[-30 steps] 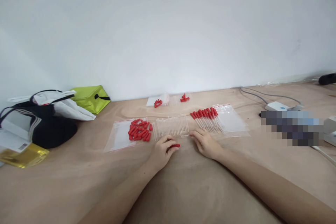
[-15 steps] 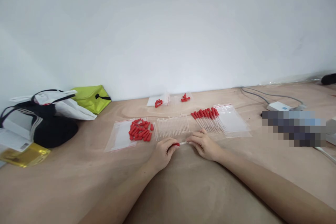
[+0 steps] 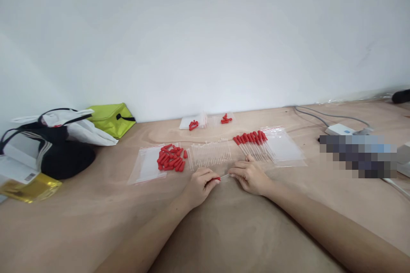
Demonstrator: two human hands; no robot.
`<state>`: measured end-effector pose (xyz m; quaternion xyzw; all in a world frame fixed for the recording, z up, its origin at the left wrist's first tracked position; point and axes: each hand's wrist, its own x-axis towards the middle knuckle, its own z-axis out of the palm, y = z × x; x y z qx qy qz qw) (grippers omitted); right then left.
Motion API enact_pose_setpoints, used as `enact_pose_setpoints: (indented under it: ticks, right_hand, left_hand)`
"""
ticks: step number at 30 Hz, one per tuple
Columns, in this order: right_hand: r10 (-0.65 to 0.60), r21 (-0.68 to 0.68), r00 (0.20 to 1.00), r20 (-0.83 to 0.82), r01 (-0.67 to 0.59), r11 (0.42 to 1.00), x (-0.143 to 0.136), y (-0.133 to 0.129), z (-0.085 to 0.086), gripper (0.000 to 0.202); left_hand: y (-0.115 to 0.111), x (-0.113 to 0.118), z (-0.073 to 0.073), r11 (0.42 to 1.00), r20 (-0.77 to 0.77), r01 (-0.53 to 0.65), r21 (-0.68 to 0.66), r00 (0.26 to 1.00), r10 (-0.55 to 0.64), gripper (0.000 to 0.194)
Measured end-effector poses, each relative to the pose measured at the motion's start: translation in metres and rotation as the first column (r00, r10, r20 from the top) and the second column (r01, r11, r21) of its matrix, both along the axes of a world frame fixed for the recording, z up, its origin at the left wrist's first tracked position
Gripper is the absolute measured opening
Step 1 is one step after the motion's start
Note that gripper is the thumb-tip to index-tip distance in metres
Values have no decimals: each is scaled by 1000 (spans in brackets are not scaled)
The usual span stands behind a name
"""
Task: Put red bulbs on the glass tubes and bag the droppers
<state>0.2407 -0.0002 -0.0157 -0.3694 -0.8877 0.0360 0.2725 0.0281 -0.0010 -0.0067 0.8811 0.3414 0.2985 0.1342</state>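
My left hand [image 3: 201, 185] is closed in a pinch on a red rubber bulb [image 3: 218, 178], only its end showing past the fingertips. My right hand [image 3: 249, 177] grips a thin clear dropper tube [image 3: 225, 175] that points toward the bulb; whether they touch is too small to tell. Ahead of the hands lies a row of bare dropper tubes [image 3: 209, 153]. Left of that row is a pile of loose red bulbs [image 3: 171, 158] on a clear zip bag [image 3: 145, 166]. To the right, several droppers with red bulbs fitted [image 3: 253, 140] lie side by side, partly on another zip bag [image 3: 288, 147].
Near the wall lie small groups of red bulbs [image 3: 194, 125]. At left are a black cap [image 3: 65, 158], a white bag [image 3: 92, 133], a lime-green bag [image 3: 112, 120] and a yellow packet [image 3: 32, 190]. A white power adapter [image 3: 340, 129] with grey cables sits at right, by a blurred patch.
The red bulb in my left hand has shifted slightly right and toward me. My right hand and the tube have barely moved.
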Motion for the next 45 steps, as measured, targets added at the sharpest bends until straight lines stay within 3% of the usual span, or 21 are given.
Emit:
enact_pose_setpoints:
  ticks: [6, 11, 21, 26, 29, 31, 34, 37, 39, 45]
  right_hand:
    - [7, -8, 1000, -14, -7, 1000, -4, -3, -2, 24]
    - [11, -1, 1000, -22, -11, 1000, -10, -6, -2, 23]
    - [-72, -138, 994, -83, 60, 989, -23, -9, 0, 23]
    - [-122, -6, 990, 65, 123, 992, -23, -9, 13, 22]
    - [-179, 48, 974, 140, 174, 984, -15, -4, 17, 23]
    - [-321, 36, 943, 87, 319, 947, -5, 5, 16, 23]
    - [-592, -25, 804, -49, 592, 806, 9, 25, 11, 21]
    - [-726, -73, 685, -61, 722, 688, 19, 44, 5, 21]
    - [-746, -86, 665, -36, 742, 665, 20, 52, 3, 19]
    - [-725, -116, 689, 20, 722, 683, 13, 60, -3, 18]
  left_hand:
    - [1, 0, -3, 996, 48, 8, 84, 999, -12, 16]
    - [3, 2, -4, 992, -7, 31, 118, 1000, -31, 16]
    - [9, 3, -4, 984, -54, 57, 169, 997, -48, 17]
    - [13, -2, -5, 989, -52, 11, 148, 999, -3, 18]
    - [13, -5, -5, 990, -25, -88, 108, 996, 91, 26]
    - [12, -6, -5, 986, -10, -150, 72, 988, 151, 36]
    - [10, -5, -5, 991, -43, -128, 42, 991, 130, 30]
    - [10, -3, -5, 996, -72, -78, 34, 994, 80, 20]
    - [10, -2, -5, 997, -71, -67, 30, 995, 69, 17]
    - [11, -2, -3, 998, -85, -56, 20, 995, 58, 11]
